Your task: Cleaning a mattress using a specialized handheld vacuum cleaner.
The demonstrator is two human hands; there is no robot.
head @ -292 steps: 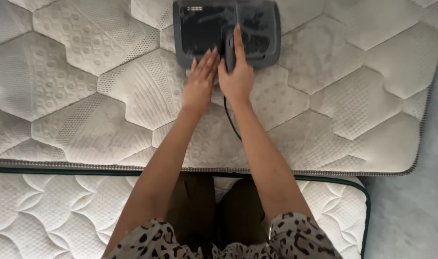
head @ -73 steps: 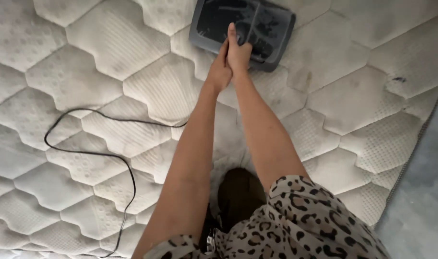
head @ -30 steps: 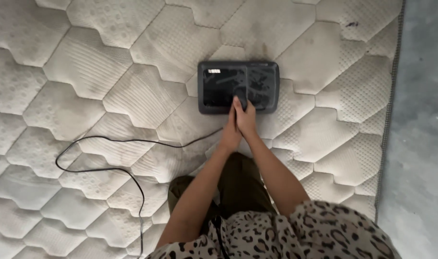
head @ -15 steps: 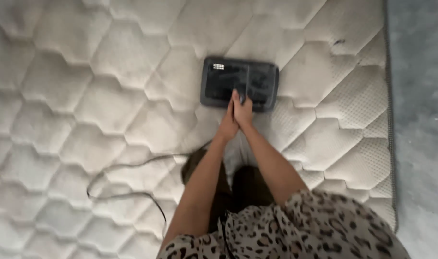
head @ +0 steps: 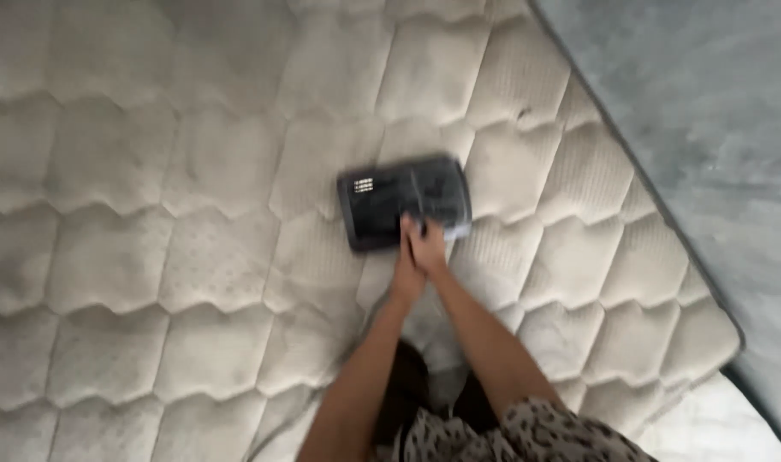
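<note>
Home bedroom: quilted mattress [head: 193,257], grey floor [head: 715,111]

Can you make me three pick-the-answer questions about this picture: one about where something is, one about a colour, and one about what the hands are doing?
1. Where is the dark flat machine?
A on the quilted mattress
B on the grey floor
C on a chair

2. What colour is the mattress?
A red
B off-white
C green

3. What are the left hand and right hand doing?
A hanging loose
B waving
C pressed together at the machine's handle

Answers:
A, quilting surrounds it.
B, pale all over.
C, both hands meet there.
</note>
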